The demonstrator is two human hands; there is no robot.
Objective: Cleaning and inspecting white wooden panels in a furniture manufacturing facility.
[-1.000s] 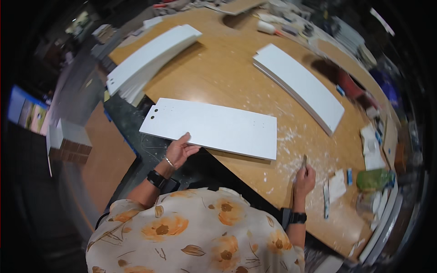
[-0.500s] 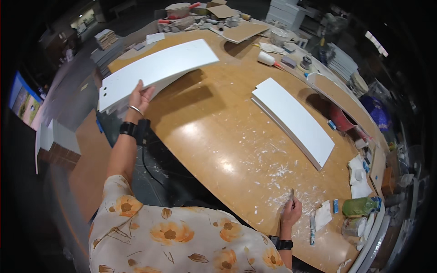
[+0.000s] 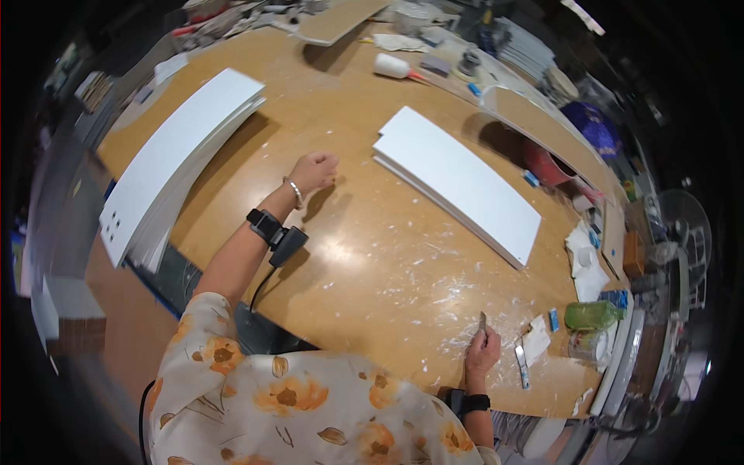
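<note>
A stack of long curved white panels [image 3: 174, 159] lies at the left of the table, its near end reaching past the table's edge. My left hand [image 3: 315, 172] is over the tabletop to the right of that stack, apart from it, with its fingers curled in and nothing visible in them. A second stack of white panels [image 3: 461, 182] rests right of the middle. Low on the right, my right hand [image 3: 482, 350] grips a small flat scraper blade [image 3: 483, 321], pointing up and away from me. White shavings [image 3: 457, 298] are scattered on the wood around it.
Near my right hand lie a utility knife [image 3: 522, 366] and white paper [image 3: 535, 341]. A green bottle [image 3: 589, 315] and a clear jar [image 3: 587, 346] stand at the right edge. A white roller [image 3: 393, 67] and a curved brown board [image 3: 546, 132] sit farther back.
My left hand has let go of the white panel at the left and moved right. That panel now rests lower, on the left stack. The view has turned; my right hand still holds the blade.
</note>
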